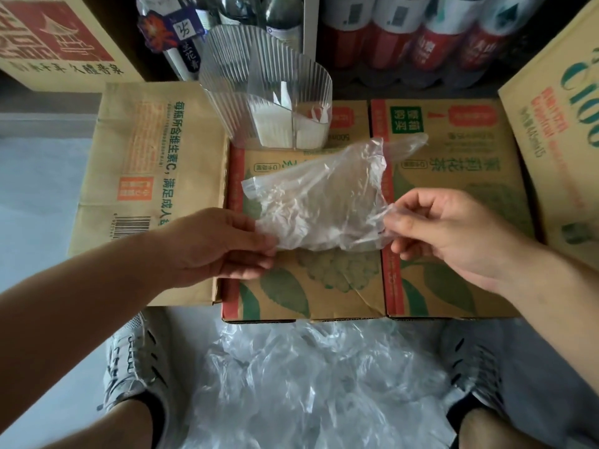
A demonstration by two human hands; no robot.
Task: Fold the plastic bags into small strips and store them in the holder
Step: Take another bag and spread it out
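Flattened cardboard boxes (324, 286) lie on the pale floor (39, 189). A clear ribbed holder (269, 92) stands on them, and crumpled plastic bags (308, 384) are heaped on the floor.

The person wears grey mesh sneakers, left shoe (136, 361) and right shoe (470, 358), with pale laces, black slits and dark socks (155, 413); the forearms (81, 303) are bare.

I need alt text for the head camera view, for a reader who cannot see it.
The left hand and the right hand pinch a crumpled clear plastic bag over cardboard boxes. A clear ribbed holder stands behind it; more clear bags lie on the floor between two grey shoes.
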